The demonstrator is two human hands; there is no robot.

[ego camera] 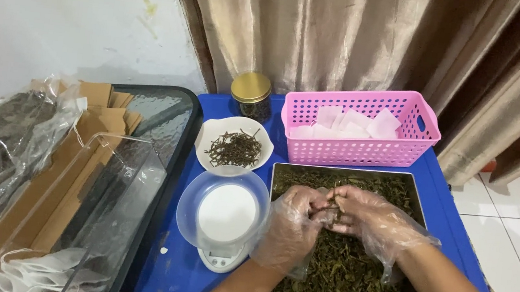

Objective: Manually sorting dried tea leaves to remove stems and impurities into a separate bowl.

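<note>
Meeting over the middle of a metal tray (419, 195), the person's two hands, both in loose clear plastic gloves, pinch together on a small clump of dried green leaves (348, 286), fingertips touching fingertips. The left hand (292, 225) comes in from about seven o'clock and the right hand (374, 223) from about four o'clock, so the pinched clump (331, 205) sits between them, at twelve o'clock from both wrists; both hands are closed on it, and neither is clearly the nearer. The tray's long axis runs from six to twelve o'clock, away from the person, and the loose leaves fill it all around and under the hands. At nine o'clock from the left hand, just beside the tray, stands a small kitchen scale (221, 256) carrying a clear round bowl (190, 195), apparently empty. Farther off, at about eleven o'clock, a white bowl (209, 135) holds dark dried twigs. Beyond that stands a gold-lidded jar (251, 95), and at one o'clock a pink slotted basket (370, 153) holds white paper sachets (348, 125), its long side lying across the far end of the tray.
</note>
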